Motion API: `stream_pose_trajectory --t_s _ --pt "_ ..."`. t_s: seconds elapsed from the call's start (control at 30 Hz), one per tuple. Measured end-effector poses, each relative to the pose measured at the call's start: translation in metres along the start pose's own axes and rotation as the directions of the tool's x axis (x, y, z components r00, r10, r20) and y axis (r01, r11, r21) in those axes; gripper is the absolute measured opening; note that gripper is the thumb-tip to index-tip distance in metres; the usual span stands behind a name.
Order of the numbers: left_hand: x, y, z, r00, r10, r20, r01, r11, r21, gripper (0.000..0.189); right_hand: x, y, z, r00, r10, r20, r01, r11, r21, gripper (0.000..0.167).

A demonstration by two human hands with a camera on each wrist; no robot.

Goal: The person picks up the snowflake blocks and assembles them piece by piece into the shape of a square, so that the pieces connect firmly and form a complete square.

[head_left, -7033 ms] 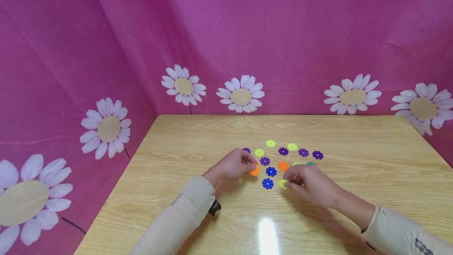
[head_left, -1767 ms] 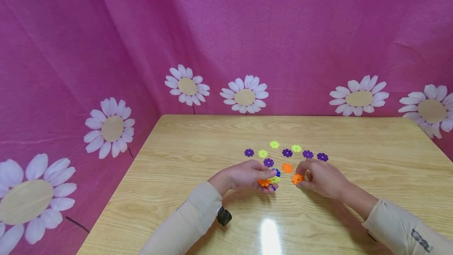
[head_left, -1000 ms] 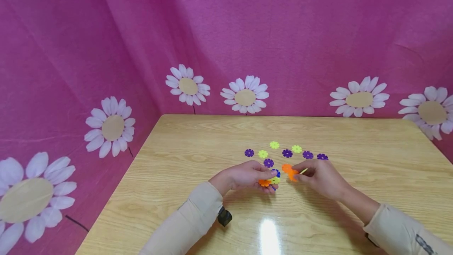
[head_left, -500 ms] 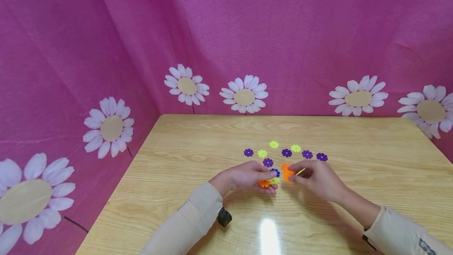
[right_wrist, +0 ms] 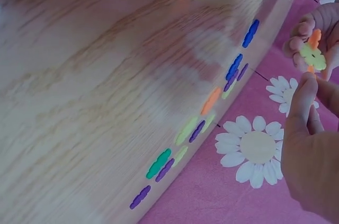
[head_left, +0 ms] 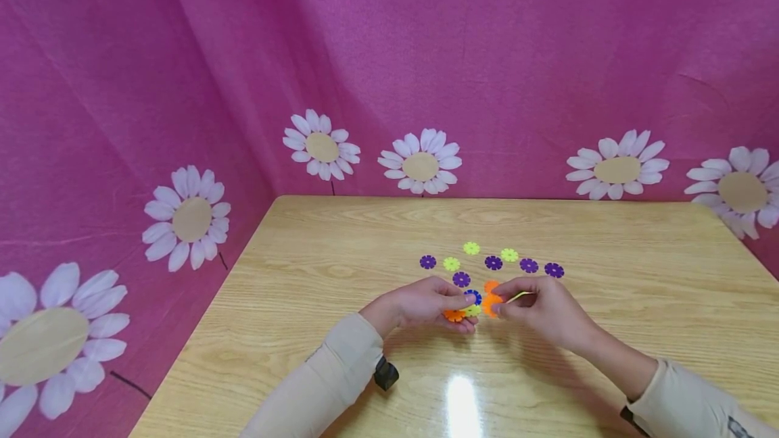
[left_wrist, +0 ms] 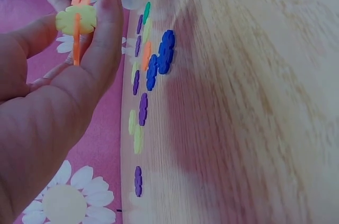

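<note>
As the right-hand orange disc (head_left: 491,305) has come leftward over the last second, it sits just beside the held yellow disc (head_left: 473,310); touching or slotted in, can't tell. Right hand (head_left: 550,309) pinches that orange disc between thumb and fingers. Left hand (head_left: 426,299) has thumb and fingers clamped on the yellow piece plus the left-hand orange disc (head_left: 454,315); those two look interlocked, edge-on in left wrist view. Left hand roughly same spot as a second ago, so the shift is on the right side; judging by that, both holds are now near enough to work against each other. All held pieces up off the wood-grain table (head_left: 328,242). Close past the hands, loose: table orange disc (left_wrist: 146,55), blue discs (left_wrist: 167,52), green disc (left_wrist: 147,12) (hidden in head view). Purple discs (head_left: 529,265) and loose yellow discs (head_left: 452,263) spread mostly farther back. Far table edge runs behind them with a strip of wood between, pink curtain (head_left: 487,53) beyond; left edge well apart from the left hand. Tight side looks forward, where loose pieces could get bumped; toward the person it's wood with a white glare (head_left: 462,404), so likely more slack there.
</note>
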State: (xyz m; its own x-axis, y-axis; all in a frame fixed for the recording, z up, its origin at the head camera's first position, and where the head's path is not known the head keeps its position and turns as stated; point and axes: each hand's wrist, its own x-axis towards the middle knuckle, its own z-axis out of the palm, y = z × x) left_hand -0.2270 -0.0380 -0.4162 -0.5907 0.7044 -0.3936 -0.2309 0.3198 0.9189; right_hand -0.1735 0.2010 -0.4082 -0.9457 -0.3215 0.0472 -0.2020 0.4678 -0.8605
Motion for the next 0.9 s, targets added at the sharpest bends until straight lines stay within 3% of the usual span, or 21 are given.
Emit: stream_pose_trajectory --t_s 0.37,0.9 --pt "0.0004 -0.0018 0.0015 1.0 0.0 -0.009 -0.001 0.997 -0.076 0.032 0.0005 0.0029 0.0004 0.998 0.06 0.006 -0.061 0.994 0.086 0.032" --pt "0.0011 0.0007 0.0055 0.999 0.035 -0.008 -0.036 0.993 -0.108 0.033 0.0009 -0.0031 0.0021 0.989 0.143 0.041 -0.148 0.97 0.192 0.035"
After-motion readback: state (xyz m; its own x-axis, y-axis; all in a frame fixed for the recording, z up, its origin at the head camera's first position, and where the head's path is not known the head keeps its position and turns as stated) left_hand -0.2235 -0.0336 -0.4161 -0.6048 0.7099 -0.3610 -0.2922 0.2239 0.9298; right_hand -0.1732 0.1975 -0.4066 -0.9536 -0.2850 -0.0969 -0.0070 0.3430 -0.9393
